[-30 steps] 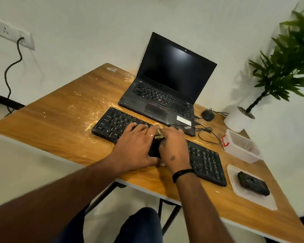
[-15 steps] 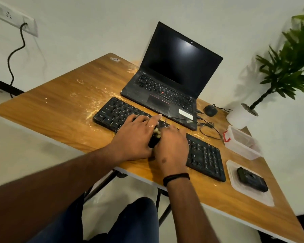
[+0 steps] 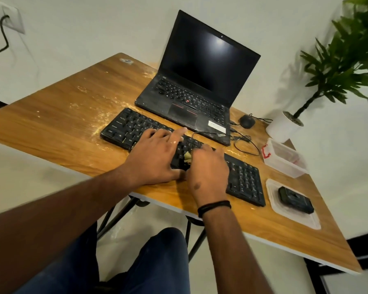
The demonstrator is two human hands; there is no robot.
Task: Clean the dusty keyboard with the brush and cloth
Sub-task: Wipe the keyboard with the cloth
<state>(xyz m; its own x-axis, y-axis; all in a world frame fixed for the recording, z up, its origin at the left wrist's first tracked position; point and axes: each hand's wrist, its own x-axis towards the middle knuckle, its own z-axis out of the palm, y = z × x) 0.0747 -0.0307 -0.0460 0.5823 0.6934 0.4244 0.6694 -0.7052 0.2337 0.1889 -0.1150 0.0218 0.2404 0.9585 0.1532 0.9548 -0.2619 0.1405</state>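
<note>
Keyboard (image 3: 244, 179) is lying on the wooden table (image 3: 57, 115), directly in front of the laptop (image 3: 191, 98). Left hand (image 3: 155, 158) is resting on its keys with fingers spread flat. Right hand (image 3: 208, 172) is curling around a small yellowish object (image 3: 187, 156); whether brush or cloth cannot be determined.

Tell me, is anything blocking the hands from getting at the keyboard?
Nothing visible does. The left hand already rests flat on the keyboard, and the right hand works a small pale brush against the keys beside it. The laptop sits behind the keyboard, out of the way.
</note>
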